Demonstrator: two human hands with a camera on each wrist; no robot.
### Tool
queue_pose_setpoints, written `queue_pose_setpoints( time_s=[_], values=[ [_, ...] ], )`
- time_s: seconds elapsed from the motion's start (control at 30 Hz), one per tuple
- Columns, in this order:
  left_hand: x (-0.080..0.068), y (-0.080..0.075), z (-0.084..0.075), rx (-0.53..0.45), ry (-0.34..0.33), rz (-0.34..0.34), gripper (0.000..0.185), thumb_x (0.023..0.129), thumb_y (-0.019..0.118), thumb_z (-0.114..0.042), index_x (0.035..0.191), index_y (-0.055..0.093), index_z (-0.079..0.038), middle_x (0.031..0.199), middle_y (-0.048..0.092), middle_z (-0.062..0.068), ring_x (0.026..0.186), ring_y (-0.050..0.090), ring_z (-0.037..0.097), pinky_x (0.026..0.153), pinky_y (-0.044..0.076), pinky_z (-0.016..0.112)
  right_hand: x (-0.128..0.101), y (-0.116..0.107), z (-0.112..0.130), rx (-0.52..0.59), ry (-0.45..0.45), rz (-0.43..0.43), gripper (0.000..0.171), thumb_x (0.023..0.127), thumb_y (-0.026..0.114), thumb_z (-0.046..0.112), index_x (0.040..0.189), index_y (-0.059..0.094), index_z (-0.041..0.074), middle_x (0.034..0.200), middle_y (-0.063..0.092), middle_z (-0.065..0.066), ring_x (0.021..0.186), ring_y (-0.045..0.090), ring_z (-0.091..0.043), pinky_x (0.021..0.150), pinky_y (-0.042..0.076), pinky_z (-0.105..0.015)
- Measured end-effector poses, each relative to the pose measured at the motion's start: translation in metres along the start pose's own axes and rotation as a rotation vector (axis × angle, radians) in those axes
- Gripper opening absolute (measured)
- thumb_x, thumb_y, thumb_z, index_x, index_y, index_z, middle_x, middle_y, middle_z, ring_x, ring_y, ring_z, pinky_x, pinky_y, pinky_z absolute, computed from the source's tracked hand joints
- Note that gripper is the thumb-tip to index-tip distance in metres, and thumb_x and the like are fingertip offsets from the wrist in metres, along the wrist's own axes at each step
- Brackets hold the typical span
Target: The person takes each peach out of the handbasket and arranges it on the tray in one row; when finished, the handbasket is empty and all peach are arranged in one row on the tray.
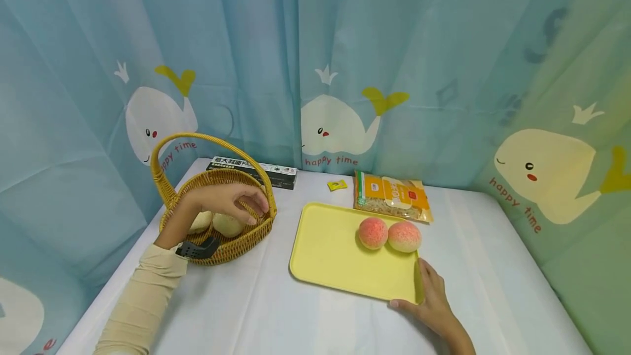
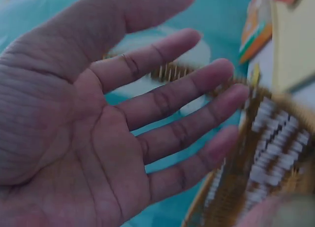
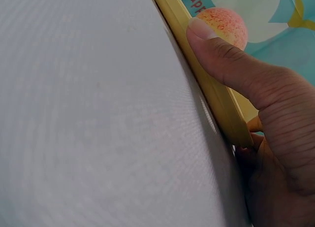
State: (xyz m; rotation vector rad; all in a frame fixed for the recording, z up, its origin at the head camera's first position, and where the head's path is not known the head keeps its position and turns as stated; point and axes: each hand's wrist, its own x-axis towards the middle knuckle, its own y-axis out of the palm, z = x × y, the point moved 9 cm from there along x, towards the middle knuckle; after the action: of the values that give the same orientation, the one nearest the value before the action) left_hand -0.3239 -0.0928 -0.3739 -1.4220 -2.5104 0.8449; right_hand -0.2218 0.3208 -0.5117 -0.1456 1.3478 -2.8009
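The whale curtain (image 1: 340, 125) round the white table (image 1: 256, 311) reads "happy time" under each whale. On the table the yellow tray (image 1: 335, 256) carries two pink peach buns (image 1: 389, 234), and the right hand (image 1: 434, 300) pinches its near corner, thumb on the rim. The left hand (image 1: 229, 201) hovers, fingers spread and loose, over pale buns (image 1: 219, 223) in the wicker basket (image 1: 217, 207); writing on the orange packet (image 1: 391, 196) and black box (image 1: 256, 171) is too small to read.

A black box (image 1: 256, 172) lies at the far edge of the white table (image 1: 246, 311), a small yellow packet (image 1: 337, 184) to its right, then a noodle packet (image 1: 393, 195). Whale-printed curtains (image 1: 443, 70) hang behind.
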Motion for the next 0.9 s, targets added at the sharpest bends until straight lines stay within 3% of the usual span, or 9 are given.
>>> queue_pose_setpoints(
  time_s=[0.27, 0.4, 0.53, 0.67, 0.9],
  values=[
    [-0.011, -0.033, 0.051, -0.02, -0.092, -0.119, 0.053, 0.092, 0.069, -0.019, 0.135, 0.048, 0.003, 0.14, 0.048, 0.025, 0.134, 0.043, 0.042, 0.105, 0.045, 0.044, -0.001, 0.0, 0.001, 0.015, -0.001, -0.003, 0.119, 0.072, 0.085, 0.033, 0.15, 0.009, -0.015, 0.152, 0.012, -0.037, 0.134, 0.014, -0.055, 0.102, 0.022, -0.075],
    [-0.015, -0.041, 0.079, -0.084, -0.121, -0.149, 0.053, 0.093, 0.067, -0.016, 0.135, 0.045, 0.008, 0.14, 0.044, 0.029, 0.134, 0.041, 0.046, 0.107, 0.043, 0.045, -0.001, 0.0, 0.001, 0.017, -0.012, -0.01, 0.12, 0.072, 0.086, 0.033, 0.15, 0.008, -0.015, 0.152, 0.012, -0.037, 0.134, 0.015, -0.055, 0.101, 0.022, -0.075],
    [-0.018, -0.042, 0.099, -0.138, -0.132, -0.156, 0.054, 0.094, 0.065, -0.013, 0.135, 0.041, 0.012, 0.14, 0.041, 0.033, 0.132, 0.042, 0.048, 0.102, 0.048, 0.038, -0.001, 0.0, 0.002, 0.024, -0.026, -0.019, 0.119, 0.071, 0.086, 0.031, 0.15, 0.009, -0.015, 0.152, 0.013, -0.038, 0.133, 0.015, -0.056, 0.101, 0.022, -0.076],
    [-0.018, -0.04, 0.109, -0.09, -0.148, -0.157, 0.052, 0.094, 0.065, -0.016, 0.134, 0.045, 0.01, 0.139, 0.045, 0.031, 0.131, 0.043, 0.045, 0.096, 0.049, 0.031, -0.001, 0.0, 0.002, 0.026, -0.024, -0.019, 0.12, 0.071, 0.086, 0.032, 0.15, 0.008, -0.014, 0.152, 0.012, -0.037, 0.134, 0.014, -0.057, 0.101, 0.021, -0.076],
    [-0.014, -0.038, 0.115, -0.008, -0.143, -0.138, 0.05, 0.094, 0.065, -0.019, 0.133, 0.048, 0.008, 0.137, 0.05, 0.029, 0.132, 0.044, 0.043, 0.101, 0.044, 0.037, -0.002, -0.002, 0.001, 0.03, -0.017, -0.028, 0.121, 0.07, 0.087, 0.032, 0.15, 0.009, -0.014, 0.153, 0.013, -0.036, 0.135, 0.014, -0.056, 0.101, 0.02, -0.075]
  ],
)
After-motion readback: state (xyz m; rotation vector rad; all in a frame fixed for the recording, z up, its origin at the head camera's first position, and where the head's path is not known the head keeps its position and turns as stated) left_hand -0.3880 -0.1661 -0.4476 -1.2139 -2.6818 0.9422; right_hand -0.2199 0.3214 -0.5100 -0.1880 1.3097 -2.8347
